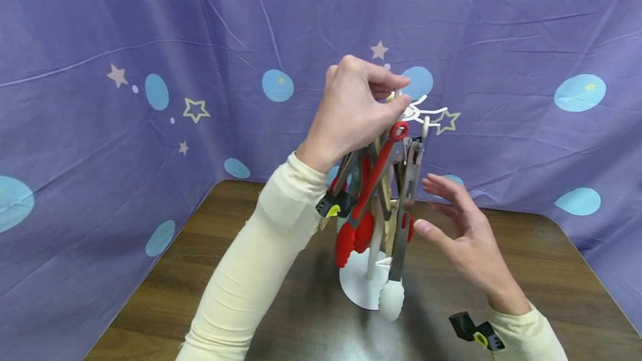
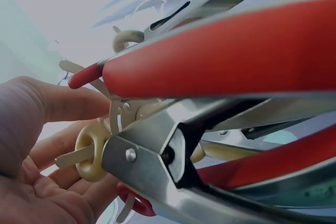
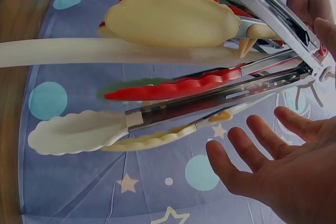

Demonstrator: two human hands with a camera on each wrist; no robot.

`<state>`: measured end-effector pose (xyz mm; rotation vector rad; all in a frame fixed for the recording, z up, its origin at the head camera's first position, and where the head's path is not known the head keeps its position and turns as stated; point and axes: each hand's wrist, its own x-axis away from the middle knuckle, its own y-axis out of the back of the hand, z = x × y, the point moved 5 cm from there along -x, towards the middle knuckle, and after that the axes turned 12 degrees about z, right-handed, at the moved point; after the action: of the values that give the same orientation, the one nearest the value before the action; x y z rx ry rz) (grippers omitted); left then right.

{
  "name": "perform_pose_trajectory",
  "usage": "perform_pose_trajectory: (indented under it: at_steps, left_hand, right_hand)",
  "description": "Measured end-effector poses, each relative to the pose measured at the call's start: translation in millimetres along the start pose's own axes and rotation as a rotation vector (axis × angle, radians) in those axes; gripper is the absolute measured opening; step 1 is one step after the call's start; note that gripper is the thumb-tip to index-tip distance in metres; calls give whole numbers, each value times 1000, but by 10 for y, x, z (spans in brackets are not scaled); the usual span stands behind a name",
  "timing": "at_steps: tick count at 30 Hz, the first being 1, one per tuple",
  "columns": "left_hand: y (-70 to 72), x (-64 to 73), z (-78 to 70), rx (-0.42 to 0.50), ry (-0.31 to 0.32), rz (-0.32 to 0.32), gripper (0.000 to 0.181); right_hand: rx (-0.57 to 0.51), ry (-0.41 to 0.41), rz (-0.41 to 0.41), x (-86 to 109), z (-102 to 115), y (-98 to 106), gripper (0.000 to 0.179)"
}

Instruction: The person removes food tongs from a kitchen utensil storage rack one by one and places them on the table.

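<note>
A white rack stand (image 1: 357,286) bears several tongs hung by their end rings on hooks (image 1: 426,111). At its top, my left hand (image 1: 346,107) pinches the rack's tip between thumb and fingers; the tip is mostly hidden. Red-handled tongs (image 1: 371,183) with red heads hang just below that hand. Right of them, steel tongs with white scalloped heads (image 1: 391,299) hang lowest. My right hand (image 1: 466,238) is held apart from these, fingers spread and holding nothing. In the right wrist view, cream-headed tongs (image 3: 170,19) hang beside the rack's pole (image 3: 131,51).
The stand's round base rests on a dark wood table (image 1: 301,316). A purple cloth (image 1: 200,27) with stars and blue ovals hangs behind and at both sides. In the left wrist view, a cream ring (image 2: 90,153) hangs on a hook close to the left fingers.
</note>
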<state>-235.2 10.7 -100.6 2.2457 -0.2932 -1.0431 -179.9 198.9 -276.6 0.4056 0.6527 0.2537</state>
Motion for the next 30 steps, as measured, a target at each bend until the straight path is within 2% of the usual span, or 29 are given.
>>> perform_pose_trajectory:
  at_steps: [11, 30]
  left_hand:
    - [6, 3, 13, 37, -8, 19, 17]
    - [-8, 19, 18, 45, -18, 25, 19]
  right_hand:
    - [4, 12, 11, -43, 24, -79, 84]
    - [53, -61, 17, -98, -47, -160, 92]
